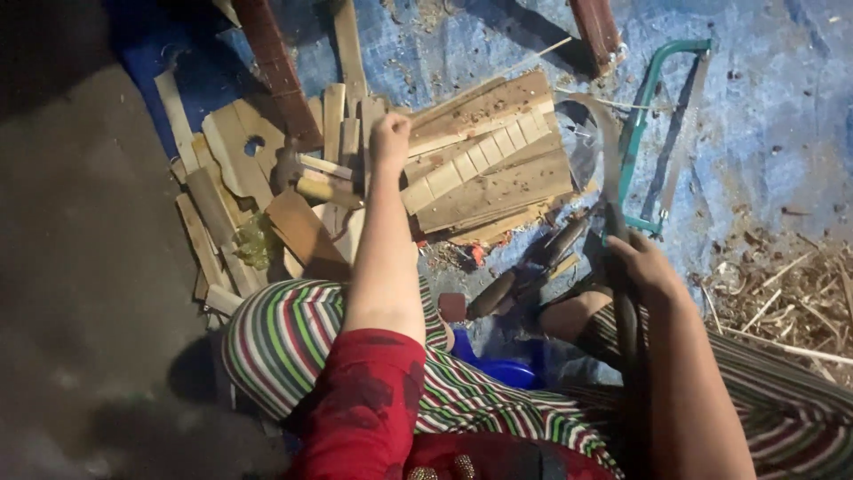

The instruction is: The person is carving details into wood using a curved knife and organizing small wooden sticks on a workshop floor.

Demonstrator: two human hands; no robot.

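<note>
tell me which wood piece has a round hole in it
The pale flat board at the pile's left, beside the left hand; the other pieces are plain slats without holes.

Wood scraps (373,178) spread on a tarp (764,107)

A hacksaw (662,133) was laid right of the scraps; straw (791,302) was heaped nearer, at the right edge.

The person wears a red short-sleeved top (373,400) with a faint darker pattern, its sleeve ending above the elbow. Loose trousers (293,342) striped in green, white, red and black cover both knees. Both forearms are bare.
</note>
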